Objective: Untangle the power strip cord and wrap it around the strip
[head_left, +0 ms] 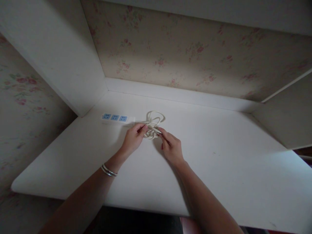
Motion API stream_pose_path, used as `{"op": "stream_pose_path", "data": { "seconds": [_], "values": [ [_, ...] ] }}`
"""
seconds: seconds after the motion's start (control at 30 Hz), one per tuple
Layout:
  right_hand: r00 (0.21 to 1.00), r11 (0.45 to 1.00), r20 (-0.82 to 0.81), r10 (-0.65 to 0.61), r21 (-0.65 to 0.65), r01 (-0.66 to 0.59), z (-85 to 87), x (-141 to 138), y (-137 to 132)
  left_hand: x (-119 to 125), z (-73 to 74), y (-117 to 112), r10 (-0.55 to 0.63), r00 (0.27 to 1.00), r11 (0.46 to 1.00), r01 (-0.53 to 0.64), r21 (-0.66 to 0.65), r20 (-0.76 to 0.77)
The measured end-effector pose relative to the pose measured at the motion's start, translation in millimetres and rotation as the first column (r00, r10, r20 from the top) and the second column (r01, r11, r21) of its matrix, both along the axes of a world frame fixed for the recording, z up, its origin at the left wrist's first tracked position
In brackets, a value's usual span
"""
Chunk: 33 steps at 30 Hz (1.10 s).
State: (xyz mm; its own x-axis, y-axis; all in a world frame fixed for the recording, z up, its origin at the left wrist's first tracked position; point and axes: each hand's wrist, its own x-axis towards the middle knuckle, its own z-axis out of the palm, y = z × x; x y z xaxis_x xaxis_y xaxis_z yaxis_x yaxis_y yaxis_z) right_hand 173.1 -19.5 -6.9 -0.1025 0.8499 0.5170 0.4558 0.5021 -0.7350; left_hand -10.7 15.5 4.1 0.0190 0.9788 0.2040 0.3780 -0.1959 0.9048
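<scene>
A white power cord [151, 135] lies in a loose, tangled bundle of loops near the middle of the white desk. My left hand [134, 136] pinches the cord at the bundle's left side, thumb and fingers closed on it. On the right side, my right hand [171, 144] has its fingers closed on another stretch of the same cord. Left of the bundle lies a white power strip [130, 122] with three blue socket faces, its right end close to my left hand. The cord's plug cannot be made out.
The white desk [219, 182] has a low back ledge [170, 93] against a floral-papered wall [195, 55]. A white upright panel [73, 58] stands at the left, and another panel [290, 113] rises at the right. The desk's rounded front-left corner is in view.
</scene>
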Motion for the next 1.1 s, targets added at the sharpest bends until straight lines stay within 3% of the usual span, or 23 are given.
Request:
{"op": "stream_pose_path", "data": {
  "seconds": [0.2,0.33,0.57,0.87,1.1],
  "values": [
    [0.995,0.988,0.098,0.031,0.149,-0.045,-2.6,6,2,5,0.0,-4,0.019,1.000,1.000,-0.019,-0.007,-0.010],
    [0.991,0.995,0.135,0.015,0.091,-0.027,2.1,5,-1,5,1.7,-6,0.030,0.998,0.999,-0.031,-0.015,-0.046],
    [0.989,0.978,-0.012,-0.149,-0.147,0.145,4.3,-6,-6,8,0.6,-6,0.089,0.994,0.996,-0.088,0.019,-0.068],
    [0.982,0.993,0.145,-0.120,0.016,0.119,0.0,0,-3,10,5.8,-8,0.086,0.986,0.996,-0.088,-0.009,-0.144],
    [0.972,0.997,0.221,-0.080,-0.001,0.082,-1.0,-1,-4,10,1.5,-5,0.126,0.988,0.990,-0.131,-0.054,-0.094]
  ]
}}
